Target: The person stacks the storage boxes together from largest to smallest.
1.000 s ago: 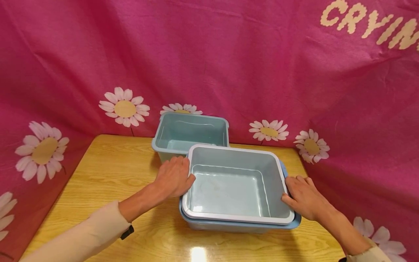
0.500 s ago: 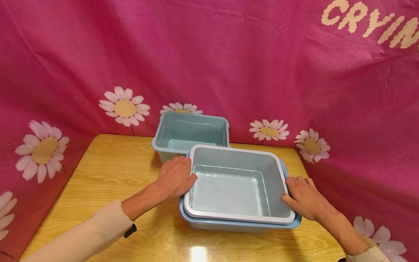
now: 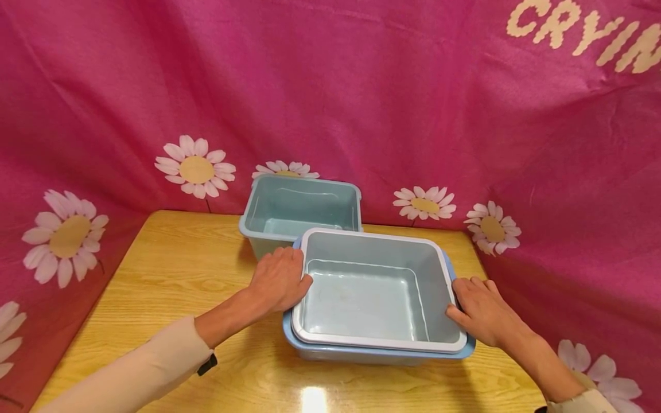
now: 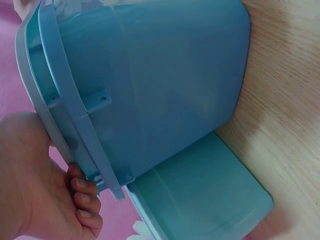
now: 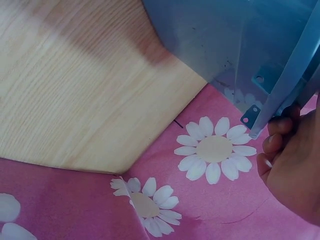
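A pale grey bin (image 3: 361, 298) sits nested inside a blue bin (image 3: 382, 354), and its white rim stands a little above the blue one. My left hand (image 3: 279, 280) grips the grey bin's left rim; in the left wrist view that hand (image 4: 50, 185) has its fingers curled under the edge beside the blue rim (image 4: 70, 95). On the opposite side my right hand (image 3: 482, 310) holds the right rim, thumb toward the inside. In the right wrist view the right hand's (image 5: 292, 160) fingers curl beneath the rim near the blue bin (image 5: 215, 45). The grey bin holds nothing.
A teal bin (image 3: 304, 206) stands behind the nested pair, at their back left, close to them. All rest on a wooden table (image 3: 181, 269). A pink cloth (image 3: 330, 103) with white daisies hangs behind the table and at both sides.
The grey bin has shifted very slightly to the right within the blue bin, and my left hand has moved with it. My grips look the same.
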{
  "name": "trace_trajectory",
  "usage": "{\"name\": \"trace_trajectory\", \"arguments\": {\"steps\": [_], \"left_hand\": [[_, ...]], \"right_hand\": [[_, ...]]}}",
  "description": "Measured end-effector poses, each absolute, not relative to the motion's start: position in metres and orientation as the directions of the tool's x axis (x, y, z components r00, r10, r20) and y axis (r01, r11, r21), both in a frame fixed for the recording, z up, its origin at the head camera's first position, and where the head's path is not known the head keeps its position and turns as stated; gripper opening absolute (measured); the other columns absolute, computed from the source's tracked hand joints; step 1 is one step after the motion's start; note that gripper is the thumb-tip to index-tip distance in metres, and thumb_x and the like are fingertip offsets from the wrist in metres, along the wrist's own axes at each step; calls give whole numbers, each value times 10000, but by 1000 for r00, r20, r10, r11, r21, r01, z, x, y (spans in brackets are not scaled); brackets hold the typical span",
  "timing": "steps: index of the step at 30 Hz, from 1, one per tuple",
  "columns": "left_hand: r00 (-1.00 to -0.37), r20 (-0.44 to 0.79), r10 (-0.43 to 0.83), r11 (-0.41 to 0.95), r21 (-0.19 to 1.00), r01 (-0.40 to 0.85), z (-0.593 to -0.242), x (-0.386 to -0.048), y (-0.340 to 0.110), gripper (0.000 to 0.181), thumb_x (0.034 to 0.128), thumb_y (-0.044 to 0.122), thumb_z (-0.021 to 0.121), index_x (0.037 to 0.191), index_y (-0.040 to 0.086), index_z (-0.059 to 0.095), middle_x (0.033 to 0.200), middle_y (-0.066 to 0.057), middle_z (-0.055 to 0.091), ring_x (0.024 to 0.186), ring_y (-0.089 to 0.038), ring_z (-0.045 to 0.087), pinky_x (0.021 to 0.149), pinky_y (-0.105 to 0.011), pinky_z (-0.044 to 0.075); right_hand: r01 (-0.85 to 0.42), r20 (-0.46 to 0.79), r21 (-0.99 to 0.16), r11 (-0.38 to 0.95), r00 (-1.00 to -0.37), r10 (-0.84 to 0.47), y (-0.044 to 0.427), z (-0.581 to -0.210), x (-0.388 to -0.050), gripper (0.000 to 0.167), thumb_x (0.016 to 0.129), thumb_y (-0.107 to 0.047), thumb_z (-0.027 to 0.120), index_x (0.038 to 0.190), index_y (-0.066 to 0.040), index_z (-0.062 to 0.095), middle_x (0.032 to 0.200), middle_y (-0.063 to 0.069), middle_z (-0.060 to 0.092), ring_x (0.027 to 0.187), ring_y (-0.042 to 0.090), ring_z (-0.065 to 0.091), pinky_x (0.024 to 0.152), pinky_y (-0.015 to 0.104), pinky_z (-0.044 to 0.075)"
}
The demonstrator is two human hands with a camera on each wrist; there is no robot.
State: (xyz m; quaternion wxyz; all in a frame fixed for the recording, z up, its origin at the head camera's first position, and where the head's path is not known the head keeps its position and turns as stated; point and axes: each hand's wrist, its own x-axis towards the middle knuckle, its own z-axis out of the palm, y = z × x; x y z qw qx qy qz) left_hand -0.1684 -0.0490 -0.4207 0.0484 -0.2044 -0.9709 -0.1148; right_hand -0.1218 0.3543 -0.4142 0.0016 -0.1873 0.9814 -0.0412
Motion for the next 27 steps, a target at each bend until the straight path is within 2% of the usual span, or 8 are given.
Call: {"name": "trace_trajectory", "arguments": {"steps": [14, 27], "left_hand": [[-911, 106, 399, 894, 177, 412, -425, -167, -47, 341, 940, 313, 551, 1019, -17, 583, 872, -107, 554, 808, -274, 516, 700, -402, 454], [-896, 126, 425, 889, 131, 440, -428, -168, -46, 321, 933, 313, 555, 961, -6, 570, 824, -103, 535, 778, -274, 506, 664, -393, 447]], "right_hand": [[-384, 32, -22, 923, -923, -383, 356, -417, -122, 167, 852, -260, 595, 852, -152, 468, 760, -47, 425, 780, 198, 409, 712, 387, 268], [-404, 67, 39, 914, -911, -406, 356, -419, -121, 187, 830, -277, 600, 842, -143, 470, 743, -38, 419, 755, 203, 413, 685, 391, 283]]}}
